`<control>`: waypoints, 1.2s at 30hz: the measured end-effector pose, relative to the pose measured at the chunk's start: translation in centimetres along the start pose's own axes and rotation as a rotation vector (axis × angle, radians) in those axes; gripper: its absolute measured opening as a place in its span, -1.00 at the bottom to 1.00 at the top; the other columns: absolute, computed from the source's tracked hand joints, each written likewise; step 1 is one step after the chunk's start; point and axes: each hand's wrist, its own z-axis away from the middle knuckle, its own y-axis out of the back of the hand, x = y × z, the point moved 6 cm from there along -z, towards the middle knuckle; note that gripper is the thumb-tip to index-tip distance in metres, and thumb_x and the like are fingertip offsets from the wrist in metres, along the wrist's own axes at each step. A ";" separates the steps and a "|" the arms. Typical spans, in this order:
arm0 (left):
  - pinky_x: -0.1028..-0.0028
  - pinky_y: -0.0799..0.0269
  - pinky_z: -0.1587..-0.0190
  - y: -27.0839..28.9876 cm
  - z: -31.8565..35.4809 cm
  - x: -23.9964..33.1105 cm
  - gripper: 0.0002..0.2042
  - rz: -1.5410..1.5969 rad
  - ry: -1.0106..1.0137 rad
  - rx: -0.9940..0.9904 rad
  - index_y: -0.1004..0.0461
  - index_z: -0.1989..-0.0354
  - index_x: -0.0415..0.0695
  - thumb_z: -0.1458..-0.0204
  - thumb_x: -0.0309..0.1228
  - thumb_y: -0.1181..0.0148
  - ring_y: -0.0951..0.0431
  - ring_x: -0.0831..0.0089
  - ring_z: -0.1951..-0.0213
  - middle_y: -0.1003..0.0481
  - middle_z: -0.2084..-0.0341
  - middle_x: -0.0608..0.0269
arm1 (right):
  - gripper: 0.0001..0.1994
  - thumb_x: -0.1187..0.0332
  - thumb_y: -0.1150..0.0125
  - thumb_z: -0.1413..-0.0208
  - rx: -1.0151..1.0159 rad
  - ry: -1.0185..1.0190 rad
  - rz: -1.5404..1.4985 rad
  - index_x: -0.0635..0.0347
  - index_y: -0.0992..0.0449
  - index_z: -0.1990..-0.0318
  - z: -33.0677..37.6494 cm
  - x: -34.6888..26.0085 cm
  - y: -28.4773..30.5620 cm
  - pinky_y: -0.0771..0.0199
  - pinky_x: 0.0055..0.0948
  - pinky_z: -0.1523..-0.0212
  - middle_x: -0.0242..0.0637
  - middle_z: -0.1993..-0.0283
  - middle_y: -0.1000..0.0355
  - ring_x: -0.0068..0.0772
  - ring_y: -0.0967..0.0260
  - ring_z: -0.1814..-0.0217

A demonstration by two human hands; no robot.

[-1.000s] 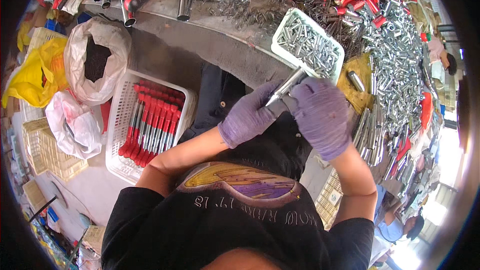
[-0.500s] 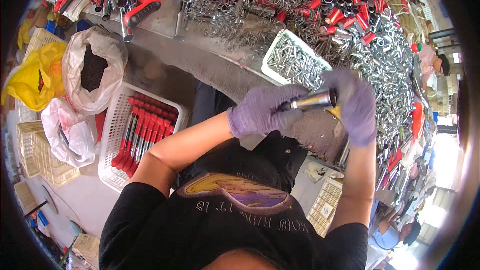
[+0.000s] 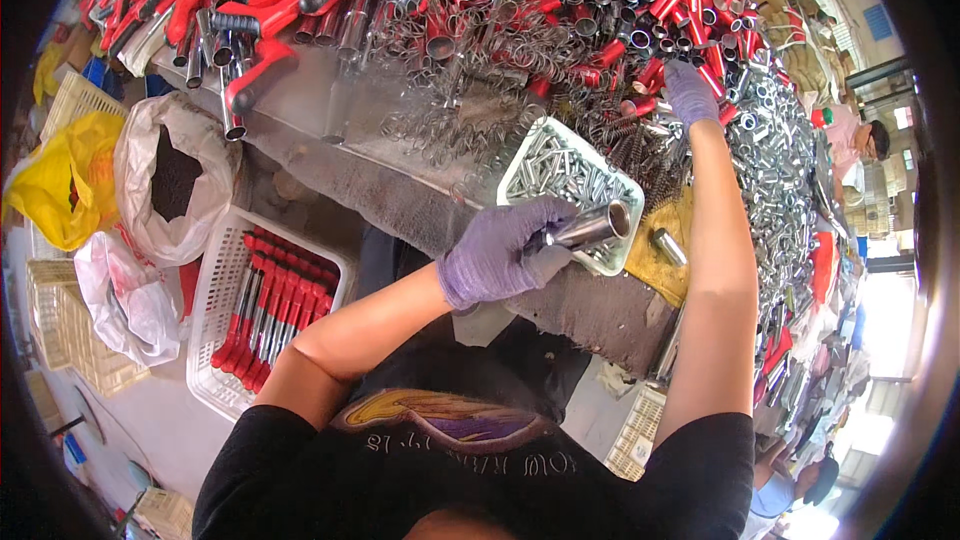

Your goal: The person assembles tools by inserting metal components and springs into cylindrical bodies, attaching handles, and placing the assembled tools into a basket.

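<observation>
A shiny, hollow silver metal tube (image 3: 597, 227) slants out of the left hand (image 3: 508, 252), its purple-gloved fingers wrapped round one end, just by a white plastic tray (image 3: 608, 261) of small silver pins. The right hand (image 3: 690, 93), gloved alike, reaches far across to the glossy red metal tubes (image 3: 665, 2); from here I can't tell whether it grips one. Beside the tray lies a yellow cloth (image 3: 648, 272).

Pale floor (image 3: 195, 420), grey workbench (image 3: 400, 165), glaring white light (image 3: 888, 325) at right
</observation>
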 end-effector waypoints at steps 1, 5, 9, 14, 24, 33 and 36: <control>0.43 -0.40 0.35 0.6 0.2 -0.6 -0.61 -0.048 -0.045 0.023 -0.38 0.08 -0.17 0.03 -0.21 -0.16 -0.48 0.33 0.42 -0.46 0.43 0.14 | -0.50 -0.06 0.23 -0.18 0.005 -0.083 -0.155 0.06 -0.32 -0.10 -0.3 -2.9 -0.3 -0.20 -0.22 -0.18 -0.07 -0.16 -0.28 0.02 -0.19 -0.21; 0.46 -0.38 0.37 1.3 0.7 -0.8 -0.60 -0.097 -0.081 0.028 -0.35 0.05 -0.21 0.02 -0.24 -0.11 -0.44 0.49 0.46 -0.44 0.44 0.20 | -0.49 -0.12 0.23 -0.17 -0.143 -0.263 -0.244 0.00 -0.35 -0.08 2.0 -10.8 5.1 -0.14 -0.21 -0.22 -0.09 -0.21 -0.23 0.01 -0.13 -0.28; 0.46 -0.38 0.29 0.0 0.1 -0.1 -0.61 0.061 0.049 -0.098 -0.35 0.04 -0.21 0.03 -0.28 -0.11 -0.46 0.49 0.38 -0.45 0.40 0.24 | -0.57 0.05 0.02 -0.14 -0.085 -0.295 -0.394 0.18 -0.36 -0.01 2.6 -3.6 2.6 -0.41 -0.20 0.10 -0.12 0.02 -0.40 -0.11 -0.39 0.04; 0.52 -0.33 0.25 0.4 0.6 -2.4 -0.63 0.064 0.047 -0.105 -0.34 0.06 -0.20 -0.01 -0.27 -0.14 -0.38 0.56 0.33 -0.40 0.38 0.27 | -0.69 0.47 -0.07 -0.07 0.190 -0.357 -1.495 0.38 -0.34 0.02 9.4 -7.5 7.4 -0.44 -0.61 0.53 -0.21 0.27 -0.44 -0.55 -0.41 0.47; 0.36 -0.38 0.29 -0.7 1.0 -1.3 -0.58 -0.040 0.101 -0.120 -0.39 0.14 -0.13 -0.01 -0.04 -0.17 -0.49 0.30 0.39 -0.45 0.46 0.10 | -0.60 0.39 -0.11 -0.09 0.334 0.013 -1.353 0.33 -0.34 -0.10 28.4 -17.4 17.0 -0.45 -0.55 0.29 -0.26 0.18 -0.41 -0.55 -0.41 0.29; 0.31 -0.42 0.31 0.1 1.4 0.1 -0.42 -0.382 0.095 -0.063 -0.40 0.10 -0.11 0.14 0.12 -0.22 -0.54 0.11 0.37 -0.49 0.47 0.06 | -0.67 0.20 -0.02 -0.15 0.164 -0.013 -0.928 0.32 -0.47 0.15 23.2 -16.3 14.9 -0.38 -0.45 0.15 -0.06 0.29 -0.48 -0.31 -0.45 0.21; 0.42 -0.42 0.37 0.8 1.1 0.6 -0.48 -0.570 -0.137 0.055 -0.41 0.12 -0.11 0.22 -0.08 -0.38 -0.55 0.26 0.44 -0.49 0.53 0.14 | -0.60 0.12 -0.05 -0.10 0.128 -0.097 -0.529 0.32 -0.45 0.13 17.3 -14.6 10.2 -0.37 -0.32 0.05 0.05 0.22 -0.44 -0.11 -0.43 0.11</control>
